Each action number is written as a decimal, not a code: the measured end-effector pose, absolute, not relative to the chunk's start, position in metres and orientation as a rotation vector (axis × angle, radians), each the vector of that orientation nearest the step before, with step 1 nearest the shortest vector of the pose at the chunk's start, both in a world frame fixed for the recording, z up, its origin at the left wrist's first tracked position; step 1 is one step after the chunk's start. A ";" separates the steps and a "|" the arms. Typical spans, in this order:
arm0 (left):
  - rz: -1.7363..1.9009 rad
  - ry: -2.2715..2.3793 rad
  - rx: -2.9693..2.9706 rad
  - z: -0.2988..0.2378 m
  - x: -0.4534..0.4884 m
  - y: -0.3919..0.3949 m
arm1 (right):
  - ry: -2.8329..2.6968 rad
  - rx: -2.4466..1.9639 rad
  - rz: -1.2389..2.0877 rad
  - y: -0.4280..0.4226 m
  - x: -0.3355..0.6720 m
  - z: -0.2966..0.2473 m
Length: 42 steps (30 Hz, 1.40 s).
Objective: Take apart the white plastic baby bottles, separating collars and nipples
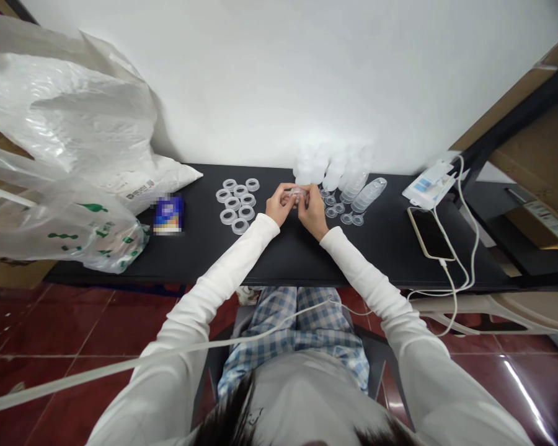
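My left hand [279, 205] and my right hand [311, 212] meet above the black table, near its back. The fingertips of both pinch a small clear plastic piece [298, 191], mostly covered by fingers, so its exact shape is hard to make out. To the left lie several translucent plastic rings [233, 209] in loose rows. Just right of my right hand are several small clear round caps [346, 218]. Behind these, stacks of clear plastic cups [369, 194] lean over, beside whitish translucent containers [310, 166] against the wall.
Large white plastic bags [74, 118] and a blurred blue packet [168, 215] occupy the left side of the black table [199, 248]. On the right are a phone [430, 233] with a charging cable [473, 229] and a white box-like item [428, 184]. Another cord crosses my lap.
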<state>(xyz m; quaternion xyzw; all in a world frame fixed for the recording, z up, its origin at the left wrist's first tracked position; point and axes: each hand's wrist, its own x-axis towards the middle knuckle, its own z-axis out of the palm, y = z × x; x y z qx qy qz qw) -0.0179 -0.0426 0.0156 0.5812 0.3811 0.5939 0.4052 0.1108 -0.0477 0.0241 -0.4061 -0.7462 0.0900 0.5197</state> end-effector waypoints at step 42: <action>1.440 1.084 1.477 0.007 -0.017 -0.039 | -1.740 -0.977 0.380 -0.045 0.117 0.021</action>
